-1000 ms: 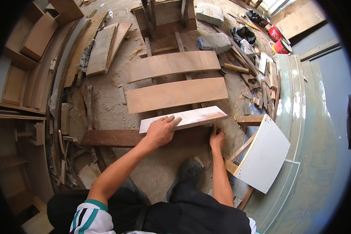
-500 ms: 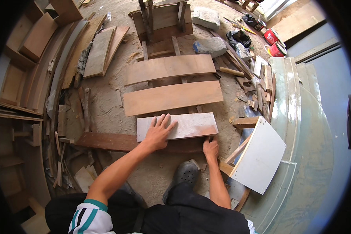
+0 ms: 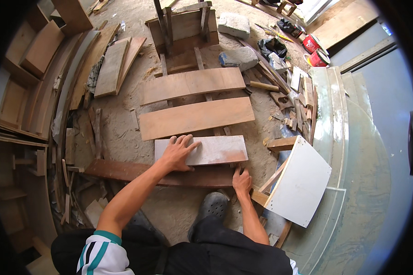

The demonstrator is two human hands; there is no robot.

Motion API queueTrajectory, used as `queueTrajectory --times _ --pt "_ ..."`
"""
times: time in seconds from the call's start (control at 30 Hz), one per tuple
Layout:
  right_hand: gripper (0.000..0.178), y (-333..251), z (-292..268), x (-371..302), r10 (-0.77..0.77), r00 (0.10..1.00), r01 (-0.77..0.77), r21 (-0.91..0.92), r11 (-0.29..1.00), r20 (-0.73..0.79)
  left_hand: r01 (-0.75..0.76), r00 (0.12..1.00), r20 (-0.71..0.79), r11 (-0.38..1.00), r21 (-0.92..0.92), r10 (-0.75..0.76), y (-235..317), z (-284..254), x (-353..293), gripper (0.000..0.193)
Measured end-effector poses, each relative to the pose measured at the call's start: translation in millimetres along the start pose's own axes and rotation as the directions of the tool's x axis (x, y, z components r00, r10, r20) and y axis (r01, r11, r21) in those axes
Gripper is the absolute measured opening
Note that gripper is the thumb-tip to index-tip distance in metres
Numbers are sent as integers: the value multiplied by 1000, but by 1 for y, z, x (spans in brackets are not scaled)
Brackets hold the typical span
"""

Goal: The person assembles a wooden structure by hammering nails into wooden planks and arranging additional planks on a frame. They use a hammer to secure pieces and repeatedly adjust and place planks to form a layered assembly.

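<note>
A narrow white-faced board [image 3: 218, 150], with a brownish patch near its right end, lies crosswise in front of me. My left hand [image 3: 175, 155] grips its left half, fingers spread over the face toward the far edge and thumb at the near edge. Just nearer to me runs a long reddish-brown plank [image 3: 192, 178], partly beneath that board. Curled at the plank's right end, my right hand [image 3: 242, 182] seems to hold it, just below the board's corner; the fingertips are partly hidden. Beyond lie two light-brown wooden boards, the nearer board [image 3: 197, 118] and the farther board [image 3: 192, 85].
A white-topped wooden piece [image 3: 299, 181] stands close to my right arm, beside glass sheets [image 3: 353, 183]. Wood scraps [image 3: 303, 103], pale blocks [image 3: 234, 25] and red cans [image 3: 318, 58] lie at far right. Cabinets [image 3: 20, 178] and long boards line the left.
My right hand has shifted down from the white board's corner to the brown plank's end. The left fingers bend more over the board. More of the plank shows; the whole view has shifted slightly.
</note>
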State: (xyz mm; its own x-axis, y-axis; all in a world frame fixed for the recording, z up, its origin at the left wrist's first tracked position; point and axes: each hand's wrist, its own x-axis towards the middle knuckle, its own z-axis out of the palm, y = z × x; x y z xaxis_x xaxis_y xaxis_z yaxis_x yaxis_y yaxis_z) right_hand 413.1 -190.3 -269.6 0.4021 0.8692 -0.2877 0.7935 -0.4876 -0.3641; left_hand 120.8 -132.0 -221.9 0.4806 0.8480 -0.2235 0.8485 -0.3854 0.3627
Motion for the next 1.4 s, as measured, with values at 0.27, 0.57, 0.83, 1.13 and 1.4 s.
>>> queueTrajectory --times 0.27,0.57,0.83,1.13,1.4 --pt "63 -9 5 -10 -35 998 35 -14 999 44 -66 989 -130 997 27 68 1 2 2 98" --pt "65 -23 12 -23 -119 982 109 70 992 145 -101 958 -256 989 109 126 -12 22 -1 91" --pt "64 -7 8 -24 -218 957 223 -1 975 192 65 881 -465 996 -59 -85 -50 31 -83 63" --pt "56 -50 -28 -13 -171 985 171 -58 984 5 326 924 -211 945 0 -319 -64 43 -122 54" --pt "48 -94 -31 -13 -437 899 438 -43 898 26 268 963 -52 958 97 -264 -53 25 -139 63"
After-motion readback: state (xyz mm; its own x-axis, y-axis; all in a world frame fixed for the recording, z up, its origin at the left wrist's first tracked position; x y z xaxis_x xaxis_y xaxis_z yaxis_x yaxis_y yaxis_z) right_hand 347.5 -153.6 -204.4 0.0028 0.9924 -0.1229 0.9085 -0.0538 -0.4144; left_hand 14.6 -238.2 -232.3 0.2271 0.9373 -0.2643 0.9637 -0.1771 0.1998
